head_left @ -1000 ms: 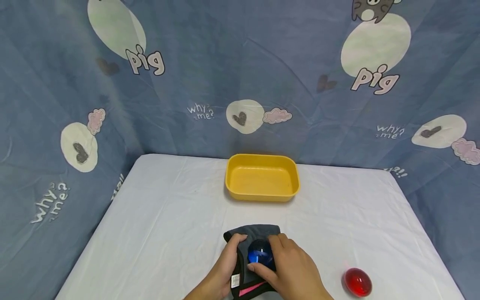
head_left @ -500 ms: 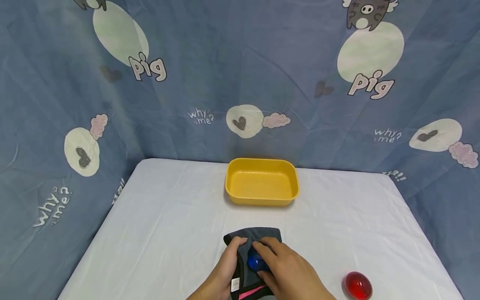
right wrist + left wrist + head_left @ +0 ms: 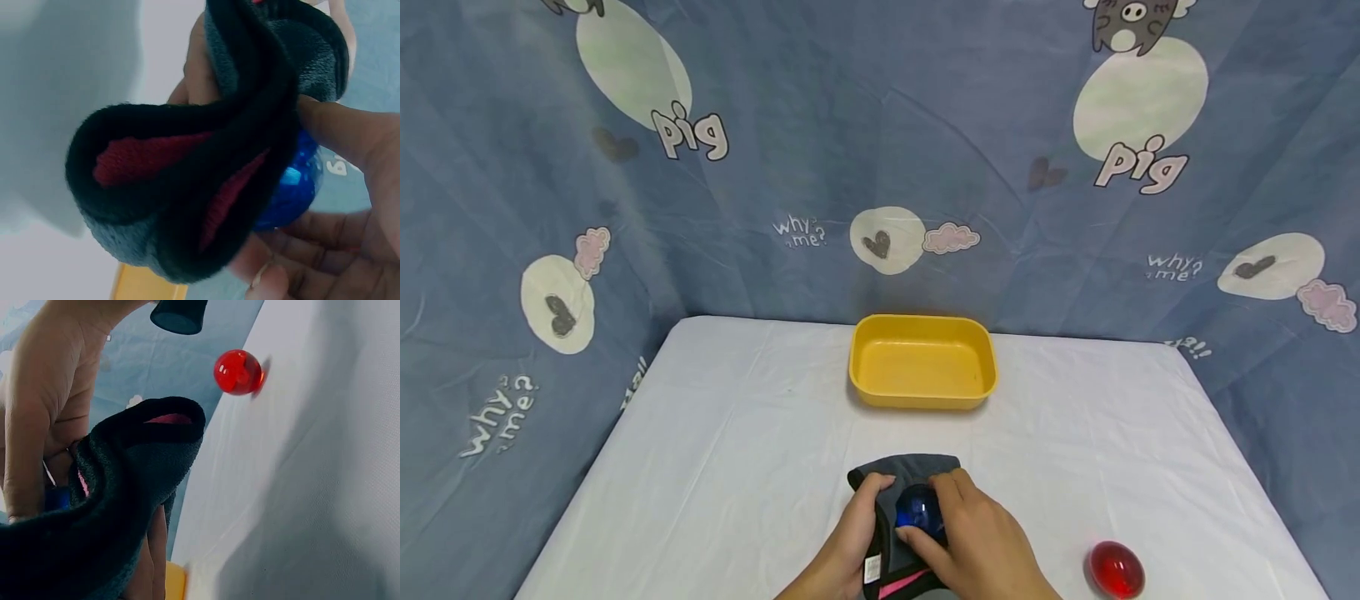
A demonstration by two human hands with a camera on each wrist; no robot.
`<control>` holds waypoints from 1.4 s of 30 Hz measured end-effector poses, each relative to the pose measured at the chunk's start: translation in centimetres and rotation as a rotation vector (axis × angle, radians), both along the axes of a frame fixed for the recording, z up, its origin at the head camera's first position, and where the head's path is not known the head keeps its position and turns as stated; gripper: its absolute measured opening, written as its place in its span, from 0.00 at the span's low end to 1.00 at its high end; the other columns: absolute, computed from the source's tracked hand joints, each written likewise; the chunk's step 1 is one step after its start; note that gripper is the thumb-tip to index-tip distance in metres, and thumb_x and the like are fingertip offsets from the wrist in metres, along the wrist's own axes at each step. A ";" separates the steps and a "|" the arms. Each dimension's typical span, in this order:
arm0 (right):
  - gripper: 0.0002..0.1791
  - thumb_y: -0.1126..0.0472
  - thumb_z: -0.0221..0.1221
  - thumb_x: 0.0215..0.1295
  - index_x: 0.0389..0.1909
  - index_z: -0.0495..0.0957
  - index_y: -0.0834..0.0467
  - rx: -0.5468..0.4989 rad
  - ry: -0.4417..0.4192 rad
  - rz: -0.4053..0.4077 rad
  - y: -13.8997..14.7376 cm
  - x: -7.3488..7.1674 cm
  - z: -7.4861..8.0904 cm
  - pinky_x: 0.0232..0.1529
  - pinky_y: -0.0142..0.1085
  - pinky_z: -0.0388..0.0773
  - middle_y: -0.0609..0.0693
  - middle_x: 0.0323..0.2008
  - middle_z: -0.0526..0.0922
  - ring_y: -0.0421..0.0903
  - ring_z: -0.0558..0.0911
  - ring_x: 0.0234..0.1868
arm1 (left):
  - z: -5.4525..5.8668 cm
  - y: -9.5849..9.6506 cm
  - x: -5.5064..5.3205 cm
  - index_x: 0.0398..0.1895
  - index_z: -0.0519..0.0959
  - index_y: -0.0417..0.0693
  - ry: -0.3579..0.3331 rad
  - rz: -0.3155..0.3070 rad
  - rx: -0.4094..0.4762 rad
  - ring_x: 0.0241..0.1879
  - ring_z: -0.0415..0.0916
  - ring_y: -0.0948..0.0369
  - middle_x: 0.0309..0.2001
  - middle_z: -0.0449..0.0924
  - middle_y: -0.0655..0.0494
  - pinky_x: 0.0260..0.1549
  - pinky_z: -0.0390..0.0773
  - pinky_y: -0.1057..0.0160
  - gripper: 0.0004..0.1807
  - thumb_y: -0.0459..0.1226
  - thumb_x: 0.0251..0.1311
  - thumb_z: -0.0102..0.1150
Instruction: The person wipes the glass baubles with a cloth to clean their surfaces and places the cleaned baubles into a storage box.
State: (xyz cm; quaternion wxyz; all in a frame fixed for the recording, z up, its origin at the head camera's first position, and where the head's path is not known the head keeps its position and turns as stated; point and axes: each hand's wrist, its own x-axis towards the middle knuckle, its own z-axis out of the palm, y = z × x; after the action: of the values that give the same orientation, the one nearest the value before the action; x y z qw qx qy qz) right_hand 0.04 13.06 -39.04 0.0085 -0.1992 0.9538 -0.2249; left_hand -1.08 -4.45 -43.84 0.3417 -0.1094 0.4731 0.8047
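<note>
A clear blue ball lies against a folded dark grey cloth with black edging and a pink inner side. My left hand grips the cloth by its left side, thumb on top, and a white label shows near its edge. Fingers and thumb of my right hand are curled round the blue ball, which presses on the cloth. In the right wrist view the cloth's folds partly cover the ball. The left wrist view shows the cloth held above the white table.
A clear red ball rests on the white tablecloth right of my right hand. The yellow tray stands at the table's back edge, before a blue printed curtain.
My right fingers shifted over the blue ball half a second ago and now lie at its right side again. The left hand keeps its hold on the cloth; the head view tilted slightly.
</note>
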 end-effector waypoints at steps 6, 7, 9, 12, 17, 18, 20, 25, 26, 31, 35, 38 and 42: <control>0.37 0.29 0.64 0.63 0.50 0.76 0.60 -0.025 -0.043 -0.046 -0.1 0.0 -0.5 0.37 0.41 0.84 0.48 0.37 0.78 0.40 0.76 0.33 | 0.0 0.1 0.0 0.67 0.69 0.34 -0.006 0.012 0.004 0.52 0.82 0.53 0.54 0.81 0.43 0.57 0.81 0.51 0.34 0.53 0.72 0.35; 0.38 0.28 0.63 0.63 0.51 0.76 0.60 -0.031 -0.053 -0.043 0.0 0.0 -0.5 0.39 0.42 0.84 0.49 0.38 0.79 0.41 0.77 0.35 | 0.0 0.0 0.0 0.65 0.70 0.35 -0.007 0.013 0.002 0.51 0.82 0.54 0.52 0.82 0.44 0.56 0.82 0.52 0.34 0.53 0.72 0.36; 0.42 0.27 0.62 0.63 0.56 0.76 0.61 -0.044 -0.081 -0.028 0.3 -0.1 -0.4 0.45 0.46 0.85 0.52 0.46 0.81 0.44 0.80 0.41 | 0.1 -0.1 -0.1 0.64 0.72 0.36 -0.002 0.016 -0.006 0.49 0.83 0.55 0.50 0.83 0.46 0.53 0.83 0.54 0.33 0.54 0.72 0.37; 0.44 0.31 0.64 0.66 0.68 0.73 0.61 -0.046 -0.118 0.039 0.8 -0.2 0.0 0.54 0.51 0.83 0.57 0.59 0.79 0.50 0.81 0.54 | 0.3 -0.3 -0.2 0.63 0.72 0.38 0.011 0.018 -0.022 0.48 0.83 0.56 0.49 0.84 0.47 0.51 0.84 0.56 0.33 0.55 0.72 0.38; 0.40 0.47 0.70 0.67 0.77 0.68 0.52 0.022 -0.078 0.219 1.5 -0.3 0.4 0.56 0.50 0.82 0.56 0.68 0.75 0.52 0.80 0.60 | 0.6 -0.7 -0.4 0.72 0.64 0.34 0.016 0.008 -0.022 0.54 0.81 0.52 0.57 0.79 0.43 0.55 0.82 0.52 0.37 0.55 0.73 0.36; 0.39 0.49 0.71 0.67 0.77 0.69 0.51 0.032 -0.052 0.240 1.4 -0.4 0.4 0.55 0.49 0.83 0.56 0.67 0.76 0.52 0.80 0.59 | 0.7 -0.7 -0.4 0.72 0.63 0.34 0.014 0.001 -0.019 0.55 0.81 0.51 0.58 0.79 0.42 0.56 0.82 0.52 0.38 0.55 0.73 0.36; 0.37 0.52 0.73 0.65 0.74 0.72 0.51 0.040 -0.001 0.258 1.3 -0.3 0.3 0.53 0.47 0.84 0.56 0.64 0.78 0.51 0.82 0.56 | 0.7 -0.7 -0.3 0.72 0.64 0.33 0.010 -0.017 -0.016 0.54 0.81 0.51 0.58 0.79 0.41 0.55 0.82 0.52 0.38 0.54 0.72 0.36; 0.34 0.52 0.74 0.63 0.69 0.77 0.55 0.039 0.039 0.217 0.9 -0.2 0.2 0.50 0.45 0.86 0.55 0.57 0.81 0.49 0.84 0.52 | 0.7 -0.6 -0.3 0.68 0.68 0.35 0.009 -0.028 -0.021 0.51 0.82 0.53 0.54 0.81 0.43 0.53 0.83 0.53 0.36 0.54 0.72 0.35; 0.34 0.51 0.74 0.63 0.68 0.77 0.56 0.036 0.043 0.206 0.8 -0.2 0.2 0.50 0.45 0.86 0.55 0.56 0.82 0.48 0.84 0.51 | 0.6 -0.6 -0.3 0.67 0.68 0.35 0.008 -0.025 -0.020 0.51 0.82 0.53 0.53 0.81 0.44 0.53 0.83 0.52 0.35 0.54 0.72 0.35; 0.32 0.39 0.70 0.64 0.59 0.80 0.58 0.030 0.066 0.096 0.3 -0.1 0.0 0.45 0.45 0.86 0.51 0.47 0.82 0.44 0.82 0.44 | 0.6 -0.3 -0.1 0.66 0.70 0.36 0.007 -0.005 -0.007 0.49 0.83 0.55 0.51 0.82 0.45 0.53 0.83 0.52 0.34 0.54 0.72 0.36; 0.37 0.25 0.60 0.64 0.48 0.78 0.57 0.044 0.051 -0.017 0.0 -0.1 -0.2 0.37 0.41 0.85 0.47 0.37 0.80 0.40 0.77 0.34 | 0.7 -0.2 0.0 0.65 0.70 0.35 0.007 0.003 0.005 0.50 0.82 0.55 0.52 0.80 0.44 0.54 0.82 0.52 0.33 0.53 0.72 0.37; 0.41 0.20 0.54 0.62 0.46 0.77 0.56 0.052 0.017 -0.058 -0.1 -0.1 -0.2 0.34 0.40 0.83 0.47 0.33 0.77 0.40 0.74 0.32 | 0.7 -0.1 0.1 0.65 0.70 0.35 -0.001 0.002 0.020 0.51 0.82 0.54 0.52 0.80 0.43 0.55 0.82 0.52 0.33 0.53 0.72 0.37; 0.45 0.19 0.52 0.62 0.52 0.79 0.58 0.041 -0.024 -0.041 0.3 -0.1 0.2 0.40 0.44 0.85 0.50 0.41 0.80 0.43 0.77 0.39 | 0.7 -0.2 0.1 0.62 0.73 0.37 0.006 0.001 0.015 0.49 0.83 0.55 0.50 0.83 0.45 0.53 0.83 0.54 0.32 0.54 0.72 0.37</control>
State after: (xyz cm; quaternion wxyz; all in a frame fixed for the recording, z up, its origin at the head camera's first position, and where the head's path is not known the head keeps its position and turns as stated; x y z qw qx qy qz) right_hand -0.06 13.33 -38.80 0.0192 -0.1767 0.9619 -0.2080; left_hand -0.98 -4.70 -43.10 0.3409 -0.1045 0.4679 0.8087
